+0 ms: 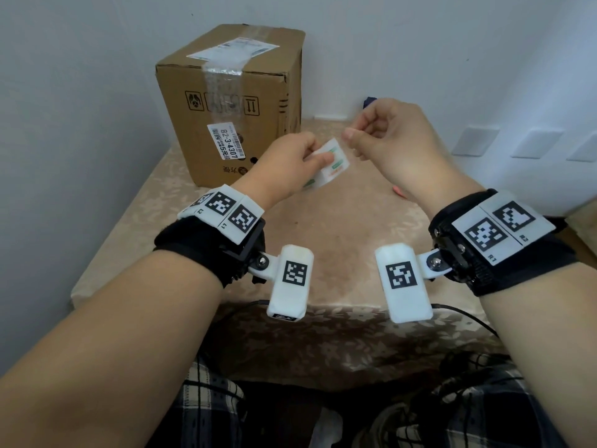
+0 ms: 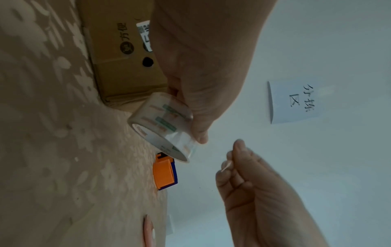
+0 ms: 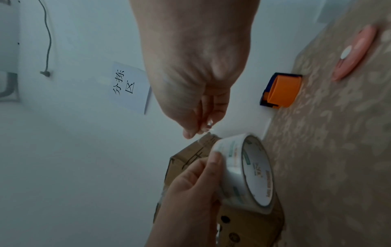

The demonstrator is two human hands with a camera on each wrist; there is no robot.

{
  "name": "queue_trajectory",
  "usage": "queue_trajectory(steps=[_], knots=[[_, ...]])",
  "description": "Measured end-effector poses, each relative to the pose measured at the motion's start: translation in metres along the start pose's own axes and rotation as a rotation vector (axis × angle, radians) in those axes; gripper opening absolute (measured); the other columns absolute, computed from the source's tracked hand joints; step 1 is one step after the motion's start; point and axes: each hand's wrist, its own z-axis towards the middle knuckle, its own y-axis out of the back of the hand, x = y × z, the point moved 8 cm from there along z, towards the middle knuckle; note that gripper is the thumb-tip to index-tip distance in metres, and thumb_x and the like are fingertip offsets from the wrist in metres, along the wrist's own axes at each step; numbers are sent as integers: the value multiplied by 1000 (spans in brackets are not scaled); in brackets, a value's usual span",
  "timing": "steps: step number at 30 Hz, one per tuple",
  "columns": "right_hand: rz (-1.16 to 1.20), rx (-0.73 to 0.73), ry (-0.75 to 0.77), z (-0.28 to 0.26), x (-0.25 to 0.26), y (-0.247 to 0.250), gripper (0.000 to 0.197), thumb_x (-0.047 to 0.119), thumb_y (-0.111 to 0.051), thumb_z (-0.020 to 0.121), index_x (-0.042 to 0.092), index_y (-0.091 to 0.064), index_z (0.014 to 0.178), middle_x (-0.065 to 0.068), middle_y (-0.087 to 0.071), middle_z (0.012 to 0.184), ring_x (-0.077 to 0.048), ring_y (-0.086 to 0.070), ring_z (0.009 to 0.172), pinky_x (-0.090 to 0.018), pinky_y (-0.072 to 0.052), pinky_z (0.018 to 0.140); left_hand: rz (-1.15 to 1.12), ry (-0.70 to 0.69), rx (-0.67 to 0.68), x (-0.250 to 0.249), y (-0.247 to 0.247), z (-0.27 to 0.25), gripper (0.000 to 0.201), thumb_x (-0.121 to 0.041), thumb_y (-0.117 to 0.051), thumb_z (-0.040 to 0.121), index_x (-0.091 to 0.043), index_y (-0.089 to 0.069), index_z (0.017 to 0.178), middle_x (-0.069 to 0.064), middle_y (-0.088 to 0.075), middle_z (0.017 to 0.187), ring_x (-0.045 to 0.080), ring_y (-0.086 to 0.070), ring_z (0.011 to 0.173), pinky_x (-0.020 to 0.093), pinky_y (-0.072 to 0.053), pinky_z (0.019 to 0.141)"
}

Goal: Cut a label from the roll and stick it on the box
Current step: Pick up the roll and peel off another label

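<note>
The surface point(image 1: 339, 221) wears a beige flowered cloth and sits in a corner of pale walls. A paper sign point(image 2: 296, 102) with handwritten characters hangs on one wall, and wall plates point(image 1: 475, 140) show to the right.

The box point(image 1: 232, 101) stands at the far left of the surface, sealed with clear tape and carrying printed stickers on its top and front. An orange and blue cutter point(image 3: 281, 90) lies by the wall behind the hands, and a pink flat object point(image 3: 355, 51) lies near it on the cloth.

The left hand point(image 1: 290, 163) grips the roll point(image 1: 329, 163) above the surface, just in front of the box, thumb on the outer band. The roll's hole faces down and to the right, its axis tilted.

The right hand point(image 1: 394, 140) is just beside the roll, thumb and forefinger pinched together on what looks like the clear tape end point(image 3: 208, 125), with the other fingers curled.
</note>
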Motion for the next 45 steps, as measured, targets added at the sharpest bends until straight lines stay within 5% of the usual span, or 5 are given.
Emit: queue_trajectory(steps=[13,19,30,37,45], knots=[[-360,75,23,-5,1,7,31,9,-48,94,19,-69,114,12,-54,87,2,-44,62,12,-30,55,-8,52,-71,8,-5,5,18,-33,-58,92,-16,-55,86,-10,-47,64,3,-42,55,23,-31,50],[-437,95,48,-7,3,4,28,19,-57,93,20,-66,119,4,-63,108,-3,-45,77,14,-27,56,16,45,-59,4,-2,5,18,-31,-57,93,-14,-56,89,-11,-44,64,2,-42,53,19,-31,45],[-83,101,-2,-3,0,-7,15,8,-60,90,15,-70,98,19,-55,74,11,-53,61,3,-39,58,-110,53,-5,6,-5,5,21,-25,-55,95,-15,-52,113,5,-66,108,16,-61,85,21,-41,50],[-276,79,41,-9,7,2,23,15,-55,94,15,-67,114,26,-48,77,11,-48,66,12,-31,61,-126,-19,-3,4,-3,2,19,-24,-53,95,-22,-56,114,1,-60,102,15,-59,88,19,-47,60],[-548,114,91,-3,4,-6,34,36,-57,91,20,-63,121,-3,-58,117,-11,-49,90,17,-18,65,-124,-14,-108,5,3,4,11,-21,-57,93,-16,-61,102,-13,-47,76,1,-45,63,2,-39,43]])
